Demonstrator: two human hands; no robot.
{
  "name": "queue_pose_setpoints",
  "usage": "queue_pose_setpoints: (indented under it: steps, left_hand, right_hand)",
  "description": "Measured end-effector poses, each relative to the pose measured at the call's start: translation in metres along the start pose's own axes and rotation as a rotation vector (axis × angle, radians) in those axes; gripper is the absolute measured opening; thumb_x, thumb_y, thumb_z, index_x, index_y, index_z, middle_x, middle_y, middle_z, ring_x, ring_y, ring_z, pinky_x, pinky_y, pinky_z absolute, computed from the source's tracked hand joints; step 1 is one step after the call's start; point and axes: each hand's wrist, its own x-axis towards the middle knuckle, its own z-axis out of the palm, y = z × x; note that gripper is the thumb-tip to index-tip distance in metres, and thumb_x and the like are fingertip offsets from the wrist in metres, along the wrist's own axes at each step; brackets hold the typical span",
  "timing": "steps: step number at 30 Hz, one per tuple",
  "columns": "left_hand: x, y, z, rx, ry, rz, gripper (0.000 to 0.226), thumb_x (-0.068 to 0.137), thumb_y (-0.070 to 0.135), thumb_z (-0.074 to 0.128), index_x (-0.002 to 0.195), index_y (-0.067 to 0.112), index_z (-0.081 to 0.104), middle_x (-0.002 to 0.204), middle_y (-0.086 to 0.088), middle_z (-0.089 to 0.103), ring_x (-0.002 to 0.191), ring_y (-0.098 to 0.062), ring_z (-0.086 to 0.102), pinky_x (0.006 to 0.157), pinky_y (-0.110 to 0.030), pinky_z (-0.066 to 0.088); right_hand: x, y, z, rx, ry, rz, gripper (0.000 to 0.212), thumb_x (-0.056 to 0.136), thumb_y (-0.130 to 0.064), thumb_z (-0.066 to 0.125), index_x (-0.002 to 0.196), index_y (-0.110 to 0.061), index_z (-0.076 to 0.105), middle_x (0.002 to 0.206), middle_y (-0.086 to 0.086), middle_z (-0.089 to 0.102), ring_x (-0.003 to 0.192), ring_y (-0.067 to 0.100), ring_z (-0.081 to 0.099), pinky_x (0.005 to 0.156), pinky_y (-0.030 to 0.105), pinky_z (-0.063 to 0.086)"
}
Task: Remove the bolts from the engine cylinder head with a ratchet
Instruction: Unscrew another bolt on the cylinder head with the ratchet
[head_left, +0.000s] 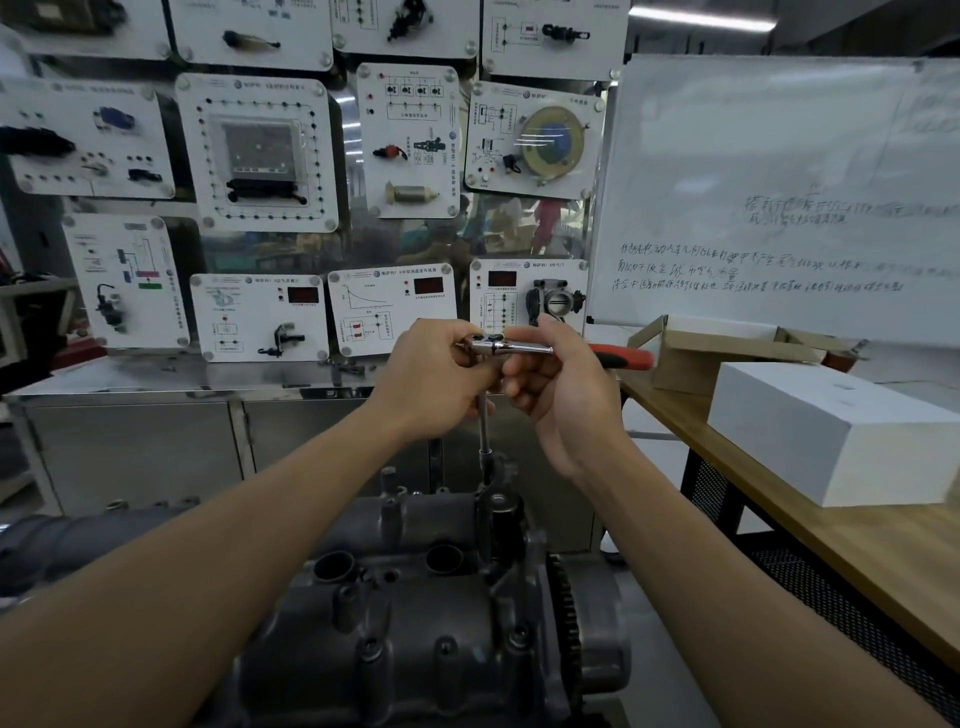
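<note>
The dark grey engine cylinder head (415, 639) fills the lower middle of the head view, with a toothed gear on its right end. A chrome ratchet (511, 347) with a red handle (623, 357) is held level above it. Its long extension bar (484, 428) drops straight down to the far end of the head; the bolt under the socket is hidden. My left hand (434, 379) grips the ratchet head from the left. My right hand (558, 382) holds the chrome shaft with curled fingers.
A wooden table (857, 551) on a black frame stands at the right, carrying a white box (831, 436) and an open cardboard box (727, 358). A whiteboard (779, 197) leans behind it. Steel cabinets (156, 441) and a wall of training panels stand beyond the engine.
</note>
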Motion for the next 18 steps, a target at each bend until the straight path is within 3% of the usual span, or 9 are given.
queue_pose_setpoints:
  steps: [8,13,18]
  left_hand:
    - [-0.001,0.001,0.003,0.060,-0.003,0.008,0.014,0.095,0.018,0.069,0.088,0.006,0.069,0.075,-0.013,0.074,0.071,-0.030,0.074,0.066,-0.051,0.062]
    - [-0.007,0.004,0.002,-0.119,-0.119,-0.083,0.010,0.095,0.017,0.068,0.094,0.007,0.071,0.085,-0.008,0.077,0.080,-0.024,0.076,0.069,-0.030,0.063]
    - [-0.008,0.003,0.000,-0.128,-0.206,-0.149,0.015,0.099,0.012,0.061,0.108,0.004,0.069,0.098,-0.012,0.077,0.087,-0.016,0.076,0.078,-0.027,0.062]
  right_hand:
    - [0.001,0.005,-0.002,-0.011,0.015,-0.004,0.034,0.103,-0.029,0.050,0.088,-0.009,0.073,0.063,0.005,0.064,0.052,0.015,0.057,0.053,0.025,0.045]
    - [0.004,0.007,-0.008,-0.020,0.008,-0.012,0.032,0.102,-0.031,0.051,0.089,-0.011,0.072,0.063,0.003,0.062,0.056,0.015,0.057,0.057,0.027,0.046]
    - [0.017,0.007,-0.016,0.032,0.027,0.078,0.031,0.100,-0.030,0.052,0.083,-0.013,0.071,0.064,-0.003,0.056,0.061,0.012,0.051,0.055,0.026,0.037]
